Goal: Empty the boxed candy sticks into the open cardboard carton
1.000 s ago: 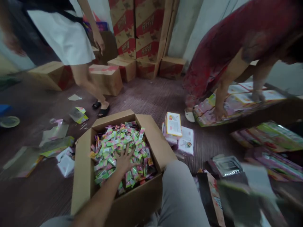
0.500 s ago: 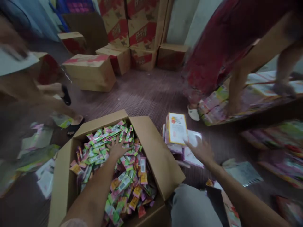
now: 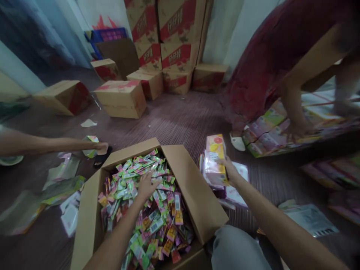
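Observation:
An open cardboard box (image 3: 197, 195) in front of me is full of small green, pink and orange sachets (image 3: 157, 221). My left hand (image 3: 146, 184) lies flat on the sachets with its fingers spread. My right hand (image 3: 230, 169) grips a pink and yellow packet (image 3: 215, 159), lifted on edge above a stack of similar packets (image 3: 234, 187) on the floor beside the box.
A person in a red dress (image 3: 267, 56) bends over rows of packets (image 3: 270, 127) at the right. Another person's leg and dark sandal (image 3: 99, 157) reach in from the left. Red and tan cartons (image 3: 168, 48) stand at the back. Loose wrappers (image 3: 62, 180) litter the floor.
My right hand reached the stack of packets and took hold of the top one, tilting it up. My left hand stayed on the sachets. The person at the left moved away.

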A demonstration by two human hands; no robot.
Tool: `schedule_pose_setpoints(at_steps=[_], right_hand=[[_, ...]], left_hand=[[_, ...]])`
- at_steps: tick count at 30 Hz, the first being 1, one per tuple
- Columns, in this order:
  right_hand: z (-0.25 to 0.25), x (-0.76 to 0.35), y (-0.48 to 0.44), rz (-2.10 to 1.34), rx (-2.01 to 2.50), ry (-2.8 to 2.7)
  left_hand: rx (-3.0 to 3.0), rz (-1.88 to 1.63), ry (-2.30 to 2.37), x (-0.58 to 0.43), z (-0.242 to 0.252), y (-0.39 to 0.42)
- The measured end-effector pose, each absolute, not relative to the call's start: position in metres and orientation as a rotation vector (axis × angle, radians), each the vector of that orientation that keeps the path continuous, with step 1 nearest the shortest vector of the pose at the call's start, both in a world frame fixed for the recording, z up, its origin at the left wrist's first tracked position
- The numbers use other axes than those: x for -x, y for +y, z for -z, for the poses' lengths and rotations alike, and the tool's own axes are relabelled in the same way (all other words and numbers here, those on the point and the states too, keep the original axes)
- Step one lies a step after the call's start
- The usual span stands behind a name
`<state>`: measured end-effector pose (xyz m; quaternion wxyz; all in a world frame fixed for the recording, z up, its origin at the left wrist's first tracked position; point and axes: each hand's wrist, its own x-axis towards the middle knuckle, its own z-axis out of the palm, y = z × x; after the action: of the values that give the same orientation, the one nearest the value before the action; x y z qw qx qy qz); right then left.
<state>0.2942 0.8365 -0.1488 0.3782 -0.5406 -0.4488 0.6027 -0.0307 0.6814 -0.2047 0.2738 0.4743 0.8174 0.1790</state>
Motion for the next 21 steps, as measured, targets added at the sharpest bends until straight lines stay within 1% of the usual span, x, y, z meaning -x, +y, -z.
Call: schedule_pose_setpoints(at_steps=[3, 5, 8, 11, 13, 17, 19, 21], right_hand=[[0.112, -0.265, 0.795, -1.845, 1.145, -1.098], [0.097, -0.239, 0.765, -1.991, 0.989, -1.144], [0.092, -0.202, 0.724, -2.099, 0.805, -1.283], [0.105, -0.175, 0.696, -2.17, 0.694, -1.294], [0.115, -0.161, 0.686, -2.302, 0.729, -1.166], [0.126, -0.142, 0.682, -2.516, 0.741, -0.98], [0.125, -0.135, 0.684, -2.462, 0.728, -1.03], [0.121, -0.13, 0.687, -2.229, 0.841, -1.176]], left_hand=[[-1.006, -0.988, 1.965, -0.006, 0.171, 0.663], [-0.711, -1.178, 1.66, -0.028, 0.144, 0.653], [-0.418, -1.374, 1.295, -0.04, 0.107, 0.637], [-0.246, -1.562, 1.217, -0.031, 0.085, 0.609], [-0.13, -1.616, 1.26, -0.022, 0.079, 0.587], [-0.003, -1.542, 1.283, -0.02, 0.078, 0.556], [0.004, -1.534, 1.282, -0.022, 0.079, 0.554], [-0.035, -1.542, 1.29, -0.022, 0.079, 0.557]])
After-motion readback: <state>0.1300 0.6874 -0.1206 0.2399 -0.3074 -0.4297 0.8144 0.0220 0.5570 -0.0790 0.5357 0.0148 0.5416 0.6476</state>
